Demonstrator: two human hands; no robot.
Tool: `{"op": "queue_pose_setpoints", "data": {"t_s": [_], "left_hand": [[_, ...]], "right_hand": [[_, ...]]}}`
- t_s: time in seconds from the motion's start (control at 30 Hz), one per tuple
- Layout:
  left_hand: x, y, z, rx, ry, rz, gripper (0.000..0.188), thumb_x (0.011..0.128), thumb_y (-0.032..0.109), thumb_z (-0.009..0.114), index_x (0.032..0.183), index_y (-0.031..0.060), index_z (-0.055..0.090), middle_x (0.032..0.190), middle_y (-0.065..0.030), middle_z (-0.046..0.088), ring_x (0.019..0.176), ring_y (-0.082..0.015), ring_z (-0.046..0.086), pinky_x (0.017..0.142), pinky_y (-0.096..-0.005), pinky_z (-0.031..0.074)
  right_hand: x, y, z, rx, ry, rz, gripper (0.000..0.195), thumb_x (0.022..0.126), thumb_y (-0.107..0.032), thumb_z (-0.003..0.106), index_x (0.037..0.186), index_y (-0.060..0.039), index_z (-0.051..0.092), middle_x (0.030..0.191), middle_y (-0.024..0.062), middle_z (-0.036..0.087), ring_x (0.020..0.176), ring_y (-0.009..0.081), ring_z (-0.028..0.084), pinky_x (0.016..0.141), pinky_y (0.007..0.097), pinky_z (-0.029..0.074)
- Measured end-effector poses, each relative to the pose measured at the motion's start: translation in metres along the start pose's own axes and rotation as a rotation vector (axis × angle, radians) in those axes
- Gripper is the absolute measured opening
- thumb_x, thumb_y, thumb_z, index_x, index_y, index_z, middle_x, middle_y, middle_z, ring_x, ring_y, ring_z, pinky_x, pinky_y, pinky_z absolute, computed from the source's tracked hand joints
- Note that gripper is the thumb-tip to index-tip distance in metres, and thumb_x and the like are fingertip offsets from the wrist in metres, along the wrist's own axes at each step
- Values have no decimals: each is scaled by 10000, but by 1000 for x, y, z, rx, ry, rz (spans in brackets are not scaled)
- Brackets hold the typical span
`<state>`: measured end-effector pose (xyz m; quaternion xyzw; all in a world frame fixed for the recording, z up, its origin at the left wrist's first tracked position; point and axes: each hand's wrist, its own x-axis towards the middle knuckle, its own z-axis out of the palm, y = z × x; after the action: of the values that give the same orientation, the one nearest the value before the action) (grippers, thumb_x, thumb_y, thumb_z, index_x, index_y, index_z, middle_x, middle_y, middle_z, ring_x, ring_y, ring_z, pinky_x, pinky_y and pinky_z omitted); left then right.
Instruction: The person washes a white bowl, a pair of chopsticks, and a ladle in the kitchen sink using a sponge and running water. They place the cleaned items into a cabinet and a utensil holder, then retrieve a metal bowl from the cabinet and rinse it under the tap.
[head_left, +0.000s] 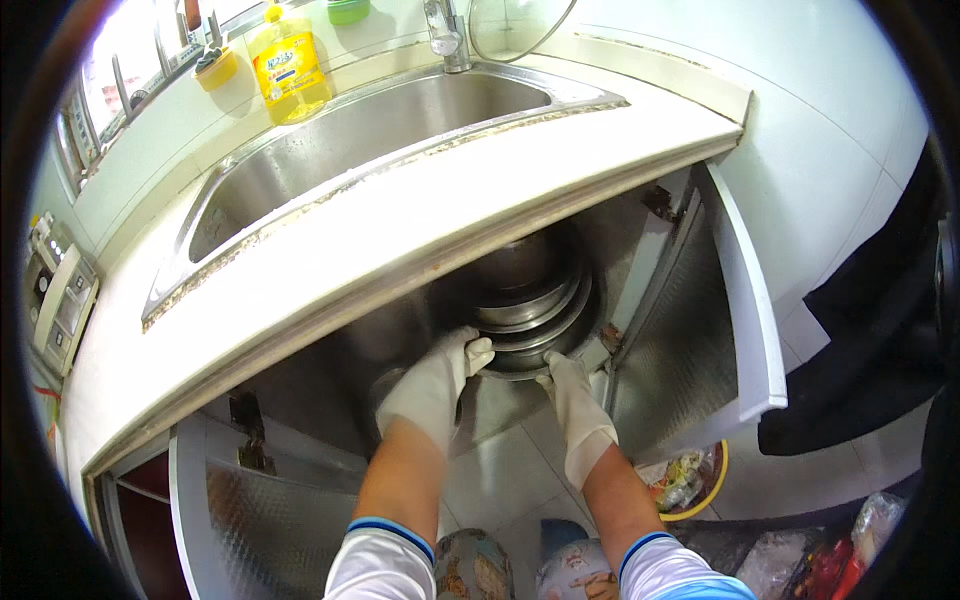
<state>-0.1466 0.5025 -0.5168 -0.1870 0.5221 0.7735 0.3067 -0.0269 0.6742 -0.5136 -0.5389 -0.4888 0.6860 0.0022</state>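
Both hands wear whitish gloves and reach into the open cabinet under the sink. A stack of metal pots and basins (525, 311) stands inside the cabinet, its upper part dark in shadow. My left hand (442, 371) has its fingers curled at the left front rim of a lower basin in the stack. My right hand (574, 409) grips the front right edge of the bottom basin (517, 364), thumb at the rim. The fingertips under the rims are hidden. Another round metal vessel (386, 390) shows partly behind my left wrist.
Open cabinet doors stand at right (750, 315) and left (180, 510). Above are the white countertop (420, 217), stainless steel sink (360, 142), faucet (448, 41) and a yellow dish soap bottle (289, 71). A waste bin (720, 480) and plastic bags (780, 559) lie lower right.
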Motion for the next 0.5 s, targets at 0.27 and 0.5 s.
{"op": "queue_pose_setpoints", "data": {"t_s": [0.27,0.5], "left_hand": [[-26,-12,7,-74,63,-284,230,897,90,612,712,155,491,559,62,524,403,-69,512,414,-276,452],[-66,-43,-8,-3,156,-131,159,905,46,569,759,106,568,572,3,466,383,-131,360,380,-299,421]], "right_hand": [[-44,16,-49,-154,8,-107,359,955,-239,671,1135,71,681,1096,169,700,720,222,708,514,278,554],[-46,70,-80,72,-126,-120,290,993,-185,576,1199,10,634,1008,85,684,712,174,649,520,268,511]]}}
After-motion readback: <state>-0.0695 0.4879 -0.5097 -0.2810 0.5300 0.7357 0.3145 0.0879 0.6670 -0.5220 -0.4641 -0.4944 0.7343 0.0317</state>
